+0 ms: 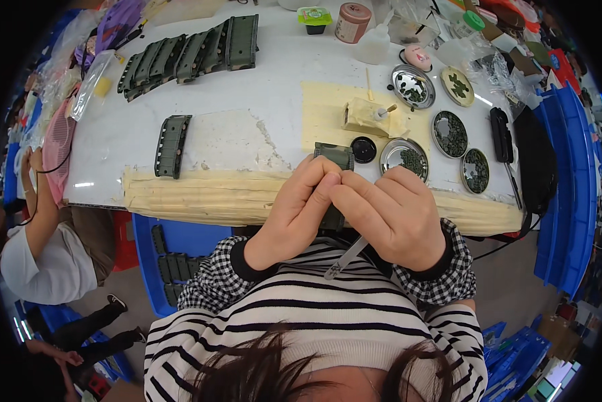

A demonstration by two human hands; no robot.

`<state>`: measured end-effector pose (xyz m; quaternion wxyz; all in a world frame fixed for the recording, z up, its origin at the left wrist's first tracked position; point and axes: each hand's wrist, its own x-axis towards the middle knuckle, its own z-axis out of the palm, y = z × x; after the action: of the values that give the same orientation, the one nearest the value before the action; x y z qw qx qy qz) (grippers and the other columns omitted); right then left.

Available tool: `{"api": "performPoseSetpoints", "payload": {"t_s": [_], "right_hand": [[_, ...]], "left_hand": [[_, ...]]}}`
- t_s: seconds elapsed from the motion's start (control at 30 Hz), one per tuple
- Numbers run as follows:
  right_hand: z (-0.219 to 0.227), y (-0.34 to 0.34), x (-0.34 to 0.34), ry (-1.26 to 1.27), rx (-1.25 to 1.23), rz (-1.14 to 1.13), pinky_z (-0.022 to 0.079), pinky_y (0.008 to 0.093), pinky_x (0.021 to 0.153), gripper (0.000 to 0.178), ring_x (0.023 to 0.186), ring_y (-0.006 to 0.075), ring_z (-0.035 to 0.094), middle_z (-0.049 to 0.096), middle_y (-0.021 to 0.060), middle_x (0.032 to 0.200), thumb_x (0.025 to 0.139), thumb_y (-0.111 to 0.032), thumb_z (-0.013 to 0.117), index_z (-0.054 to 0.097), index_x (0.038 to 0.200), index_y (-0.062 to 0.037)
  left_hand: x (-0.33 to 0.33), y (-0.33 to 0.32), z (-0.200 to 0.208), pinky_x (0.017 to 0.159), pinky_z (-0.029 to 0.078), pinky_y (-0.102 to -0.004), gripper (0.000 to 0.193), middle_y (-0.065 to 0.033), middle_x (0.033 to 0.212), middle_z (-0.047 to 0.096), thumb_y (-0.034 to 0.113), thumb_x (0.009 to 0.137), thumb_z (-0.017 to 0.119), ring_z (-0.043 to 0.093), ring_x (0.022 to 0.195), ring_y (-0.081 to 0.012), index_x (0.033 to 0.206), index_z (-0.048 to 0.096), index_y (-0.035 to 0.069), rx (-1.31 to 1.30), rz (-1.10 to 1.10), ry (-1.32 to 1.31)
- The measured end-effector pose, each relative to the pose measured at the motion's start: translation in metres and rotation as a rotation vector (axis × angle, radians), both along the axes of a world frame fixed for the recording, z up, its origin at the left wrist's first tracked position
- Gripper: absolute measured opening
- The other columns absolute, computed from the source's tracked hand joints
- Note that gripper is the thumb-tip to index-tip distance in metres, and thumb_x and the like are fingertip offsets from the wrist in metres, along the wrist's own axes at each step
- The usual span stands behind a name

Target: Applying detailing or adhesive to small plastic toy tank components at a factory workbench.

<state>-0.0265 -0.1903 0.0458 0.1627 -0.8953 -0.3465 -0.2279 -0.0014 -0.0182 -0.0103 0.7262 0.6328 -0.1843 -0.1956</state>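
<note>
Dark green ribbed part: in the head view, the dark green ribbed part (334,155) lies at the middle of the tabletop's near edge, between the hands; its far end shows beyond the fingertips, and dark material shows again below them.
Part against hands: it sits just beyond and beneath the meeting fingertips, its long axis seemingly running from the wearer toward the far edge; the left forefinger overlaps its near left corner, making the left hand slightly nearer.
Left hand: the left hand (293,211) is closed, thumb and forefinger tips pinched, the other fingers curled, seemingly around the part's left side.
Right hand: the right hand (398,218) is bent inward with its fingertips drawn together against the left's; a slim translucent tool (346,258) slants out beneath it, apparently held by the curled fingers.
Near edge: a tape-covered strip (200,199) runs along it; a single green panel (173,146) lies beyond its left part.
Right of the part: a black round cap (363,149), then a metal dish (383,161) of small green pieces.
Hidden: whatever is pinched between the fingertips, the part's middle, and the tool's upper end.
</note>
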Motion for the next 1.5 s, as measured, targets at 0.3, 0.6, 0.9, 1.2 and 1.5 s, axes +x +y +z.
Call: {"api": "performPoseSetpoints", "payload": {"t_s": [0.3,0.6,0.9,1.2,1.5], "right_hand": [[-0.017,0.005,-0.001,0.142,0.426,-0.049,0.045,0.0283,0.058,0.031,0.065,0.0182,0.061,0.067,0.0059,0.084,0.072,0.000,0.069,0.065,0.103,-0.0005],[-0.016,0.003,-0.002,0.130,0.513,-0.185,0.049,0.0290,0.057,0.026,0.068,0.0228,0.063,0.063,0.0097,0.082,0.067,0.003,0.075,0.066,0.092,-0.0002],[-0.019,-0.011,0.015,0.093,0.503,-0.198,0.049,0.0311,0.058,0.024,0.068,0.0235,0.063,0.063,0.0079,0.080,0.069,0.003,0.073,0.066,0.091,-0.0026],[-0.014,-0.013,0.013,0.066,0.358,-0.169,0.046,0.0314,0.057,0.025,0.065,0.0221,0.059,0.063,0.0069,0.082,0.069,0.000,0.071,0.065,0.093,-0.0030],[-0.016,-0.015,0.006,0.087,0.249,-0.120,0.045,0.0313,0.057,0.042,0.063,0.0220,0.057,0.063,0.0098,0.088,0.063,0.002,0.066,0.065,0.105,0.0002]], "left_hand": [[0.002,0.008,-0.006,0.088,0.040,-0.0247,0.024,-0.0085,0.098,0.060,0.016,0.104,0.035,0.054,0.098,-0.0123,0.093,0.051,0.001,0.042,-0.022,-0.196],[-0.005,0.005,0.003,0.084,0.047,-0.0262,0.012,-0.0121,0.106,0.058,0.011,0.102,0.037,0.059,0.095,-0.0135,0.109,0.043,0.003,-0.125,-0.025,-0.068],[-0.007,-0.001,0.006,0.087,0.055,-0.0341,0.079,-0.0206,0.126,0.051,-0.001,0.095,0.044,0.059,0.102,-0.0199,0.150,-0.012,0.012,-0.068,0.041,-0.223],[-0.008,0.003,0.002,0.089,0.053,-0.0333,0.079,-0.0215,0.130,0.047,-0.005,0.094,0.044,0.057,0.108,-0.0203,0.150,-0.011,0.006,0.059,0.031,-0.353],[-0.008,0.002,0.001,0.087,0.053,-0.0325,0.079,-0.0212,0.129,0.050,-0.004,0.094,0.046,0.060,0.102,-0.0208,0.150,-0.008,0.005,0.100,0.078,-0.391]]}}
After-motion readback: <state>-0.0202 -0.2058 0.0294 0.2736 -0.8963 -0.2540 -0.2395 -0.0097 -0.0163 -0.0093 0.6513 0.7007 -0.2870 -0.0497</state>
